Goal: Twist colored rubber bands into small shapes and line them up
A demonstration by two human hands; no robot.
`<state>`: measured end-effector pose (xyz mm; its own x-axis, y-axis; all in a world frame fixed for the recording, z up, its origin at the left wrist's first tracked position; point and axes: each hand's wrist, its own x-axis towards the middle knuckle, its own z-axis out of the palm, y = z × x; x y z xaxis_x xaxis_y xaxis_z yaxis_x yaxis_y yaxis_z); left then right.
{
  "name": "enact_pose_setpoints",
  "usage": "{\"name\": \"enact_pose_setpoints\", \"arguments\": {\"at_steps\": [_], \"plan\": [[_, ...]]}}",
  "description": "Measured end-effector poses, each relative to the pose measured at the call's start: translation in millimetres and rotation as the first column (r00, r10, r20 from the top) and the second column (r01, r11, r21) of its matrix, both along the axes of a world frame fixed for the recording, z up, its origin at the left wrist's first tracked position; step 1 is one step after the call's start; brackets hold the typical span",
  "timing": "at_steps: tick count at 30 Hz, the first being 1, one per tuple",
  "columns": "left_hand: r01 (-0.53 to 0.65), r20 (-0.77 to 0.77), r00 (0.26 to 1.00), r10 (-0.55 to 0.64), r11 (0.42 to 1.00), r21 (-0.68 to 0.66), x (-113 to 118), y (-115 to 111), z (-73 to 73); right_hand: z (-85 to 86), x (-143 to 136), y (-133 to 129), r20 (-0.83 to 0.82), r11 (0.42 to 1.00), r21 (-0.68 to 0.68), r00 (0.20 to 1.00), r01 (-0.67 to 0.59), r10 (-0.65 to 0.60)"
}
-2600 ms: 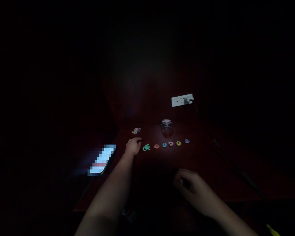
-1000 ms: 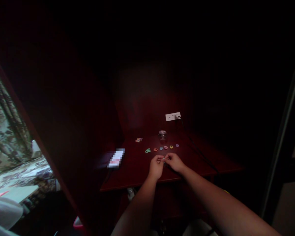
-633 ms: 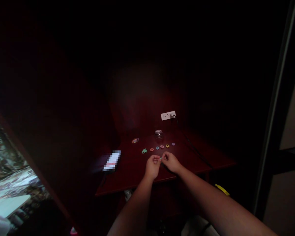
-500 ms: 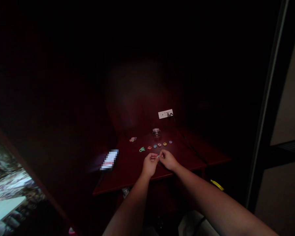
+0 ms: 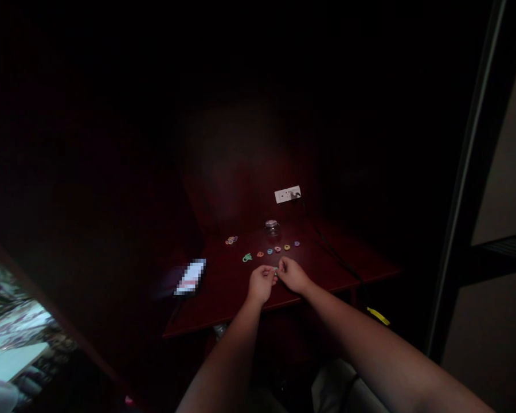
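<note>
The left hand (image 5: 261,283) and right hand (image 5: 293,275) are covering most of a small green piece (image 5: 276,271), so its full shape is staying hard to make out; both forearms are running out of view at the bottom, and darkness is swallowing the far corners. Each hand is pinching narrowly, fingertips meeting on the piece, near the front edge of the desk (image 5: 223,292). What is showing is a tiny pale-green sliver. Beyond the hands, a row is lying from left to right: green bands (image 5: 247,258), then orange (image 5: 260,254), blue (image 5: 269,251), pink (image 5: 277,249), yellow (image 5: 287,248) and purple (image 5: 297,244) ones. A mixed pile (image 5: 231,240) is lying farther back, left of a clear jar (image 5: 272,229). A phone (image 5: 190,277), its screen pixelated, is glowing at the left edge. A dark cable (image 5: 335,251) is trailing from the wall socket (image 5: 288,194) across the right side.
</note>
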<state>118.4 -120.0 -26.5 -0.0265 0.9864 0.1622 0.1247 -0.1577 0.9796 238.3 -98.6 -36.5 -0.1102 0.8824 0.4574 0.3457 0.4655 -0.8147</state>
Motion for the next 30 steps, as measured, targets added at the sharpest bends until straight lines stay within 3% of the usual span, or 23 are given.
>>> {"name": "enact_pose_setpoints", "arguments": {"at_steps": [10,19,24,30], "plan": [[-0.099,-0.057,0.993,0.102,0.994,0.055,2.2,-1.9,0.0,2.3,-0.2,-3.5,-0.036,0.982,-0.115,0.989,-0.148,0.145],[-0.08,-0.127,0.988,0.093,0.992,0.102,1.2,1.5,-6.4,2.1,2.8,-3.4,0.004,0.996,-0.066,0.998,-0.06,0.061],[-0.14,-0.167,0.972,0.164,0.979,0.145,1.1,2.3,-7.3,5.4,3.0,-5.8,0.021,0.997,-0.072,0.999,-0.033,0.034],[-0.105,-0.103,0.988,0.117,0.988,0.111,1.7,0.8,-5.1,7.1,3.6,-7.3,0.039,0.997,-0.079,0.999,-0.01,0.013]]}}
